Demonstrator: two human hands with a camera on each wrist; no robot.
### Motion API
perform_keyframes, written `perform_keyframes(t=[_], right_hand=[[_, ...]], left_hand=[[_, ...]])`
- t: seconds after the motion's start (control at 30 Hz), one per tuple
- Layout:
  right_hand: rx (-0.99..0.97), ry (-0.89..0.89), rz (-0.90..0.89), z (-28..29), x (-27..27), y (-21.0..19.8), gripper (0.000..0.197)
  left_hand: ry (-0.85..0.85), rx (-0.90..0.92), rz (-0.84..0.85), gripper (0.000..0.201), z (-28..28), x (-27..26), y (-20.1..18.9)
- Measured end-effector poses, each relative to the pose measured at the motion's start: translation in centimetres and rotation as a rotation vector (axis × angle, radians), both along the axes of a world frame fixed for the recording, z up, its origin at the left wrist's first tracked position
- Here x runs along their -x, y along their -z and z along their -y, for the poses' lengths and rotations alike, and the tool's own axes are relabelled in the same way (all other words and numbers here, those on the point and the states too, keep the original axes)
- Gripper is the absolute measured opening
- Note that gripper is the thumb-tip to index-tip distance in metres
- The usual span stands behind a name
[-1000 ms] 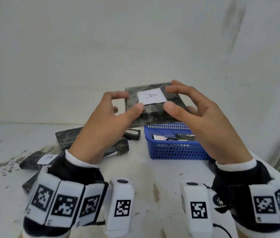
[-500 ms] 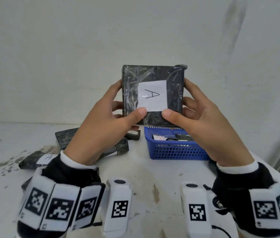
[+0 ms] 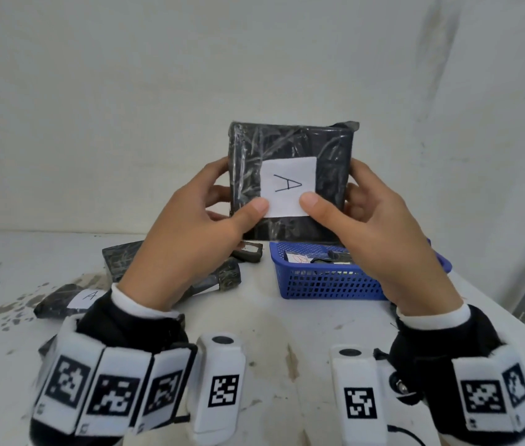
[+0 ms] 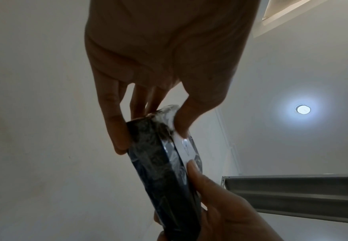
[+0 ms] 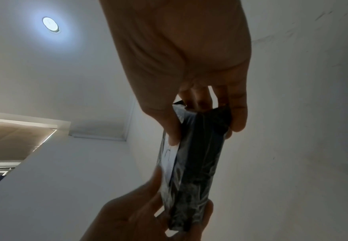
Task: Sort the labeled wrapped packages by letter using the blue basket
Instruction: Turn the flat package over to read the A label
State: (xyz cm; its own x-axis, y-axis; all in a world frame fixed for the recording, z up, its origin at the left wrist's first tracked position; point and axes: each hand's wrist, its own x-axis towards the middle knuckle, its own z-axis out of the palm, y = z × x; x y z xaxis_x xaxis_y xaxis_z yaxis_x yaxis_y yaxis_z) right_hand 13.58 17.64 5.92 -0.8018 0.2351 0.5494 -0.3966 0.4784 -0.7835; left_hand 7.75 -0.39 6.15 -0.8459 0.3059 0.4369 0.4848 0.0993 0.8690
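left hand [image 3: 187, 239] grips the left edge of the A package [image 3: 290, 178], thumb on its label | package now tipped upright, label facing the person, raised above the blue basket [image 3: 325, 281], where a second ago it lay flatter; letter readable, so sorting can follow | right hand [image 3: 380, 239] grips the right edge; A-labelled package [image 3: 71, 300] on the worktop [image 3: 286, 329] left of basket

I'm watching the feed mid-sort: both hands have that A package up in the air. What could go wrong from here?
1. The package is pinched only along its lower part by the left hand and right hand; the glossy wrap could slip.
2. It hangs over the blue basket, which seems to hold a red-lettered label, possibly B; a drop might mis-sort it.
3. Both thumbs press the white label, which might crease or peel.
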Motion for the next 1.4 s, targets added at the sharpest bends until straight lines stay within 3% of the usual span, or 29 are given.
perform_keyframes(t=[0.23, 0.37, 0.47, 0.63, 0.73, 0.83, 1.1, 1.4], right_hand=[[0.037, -0.031, 0.022, -0.1, -0.5, -0.4, 0.043], [0.009, -0.001, 0.028, -0.1, -0.6, -0.5, 0.037], [-0.006, 0.018, 0.003, -0.2, -0.6, -0.4, 0.036], [-0.042, -0.025, -0.108, 0.0, -0.5, -0.2, 0.073], [-0.079, 0.003, -0.105, 0.4, -0.6, -0.2, 0.059], [-0.059, 0.021, -0.096, 0.5, -0.5, 0.0, 0.049], [-0.074, 0.085, -0.089, 0.8, -0.4, 0.2, 0.044], [-0.042, 0.038, -0.072, 0.8, -0.9, -0.4, 0.028]], left_hand=[[-0.017, 0.017, -0.001, 0.029, -0.1, -0.2, -0.2], [-0.027, 0.022, -0.010, 0.030, -0.1, -0.2, -0.2], [-0.045, 0.002, -0.005, 0.044, -0.1, 0.1, 0.0], [-0.027, -0.015, -0.048, 0.043, -0.2, 0.1, 0.3], [-0.038, 0.010, -0.097, 0.049, -0.2, -0.1, 0.3], [-0.035, -0.006, -0.109, 0.035, -0.3, -0.4, 0.1], [-0.041, -0.031, -0.102, 0.023, -0.5, -0.3, 0.3], [-0.074, -0.020, -0.111, 0.020, -0.6, -0.5, 0.2]])
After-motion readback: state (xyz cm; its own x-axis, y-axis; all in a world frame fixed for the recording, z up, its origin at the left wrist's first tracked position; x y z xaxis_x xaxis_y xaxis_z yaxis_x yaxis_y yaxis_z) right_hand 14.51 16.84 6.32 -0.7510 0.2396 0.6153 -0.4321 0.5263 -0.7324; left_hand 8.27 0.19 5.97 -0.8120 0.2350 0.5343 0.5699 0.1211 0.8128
